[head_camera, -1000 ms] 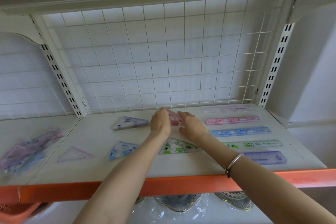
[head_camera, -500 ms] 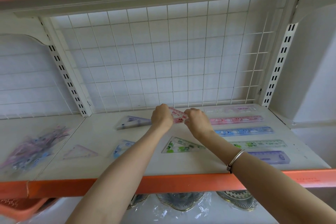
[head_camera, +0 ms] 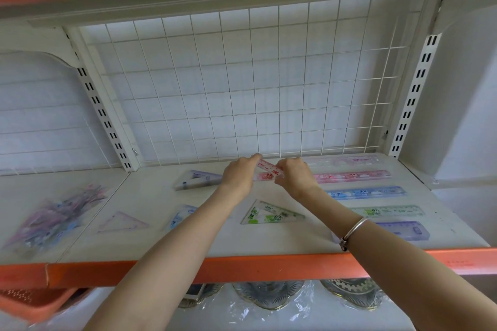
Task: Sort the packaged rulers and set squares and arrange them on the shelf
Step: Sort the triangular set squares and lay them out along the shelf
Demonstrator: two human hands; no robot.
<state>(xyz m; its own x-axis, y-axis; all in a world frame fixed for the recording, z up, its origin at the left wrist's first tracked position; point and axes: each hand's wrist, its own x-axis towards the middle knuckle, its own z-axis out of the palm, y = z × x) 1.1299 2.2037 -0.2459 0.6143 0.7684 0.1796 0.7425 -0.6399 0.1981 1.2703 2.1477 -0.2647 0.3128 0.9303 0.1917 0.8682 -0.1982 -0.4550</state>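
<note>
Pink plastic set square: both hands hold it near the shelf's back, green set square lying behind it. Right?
No. The head view shows the left hand and right hand holding the pink plastic set square near the back of the white shelf, but the green plastic set square lies in front of it, nearer the person.

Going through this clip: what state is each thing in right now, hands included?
pink set square: tilted, held at both ends
left hand: pinches its left end
right hand: pinches its right end
purple set square: lying flat
green set square: lying flat
rulers: five, flat, side by side, apart
loose pile: heaped, unsorted, left shelf bay
</note>
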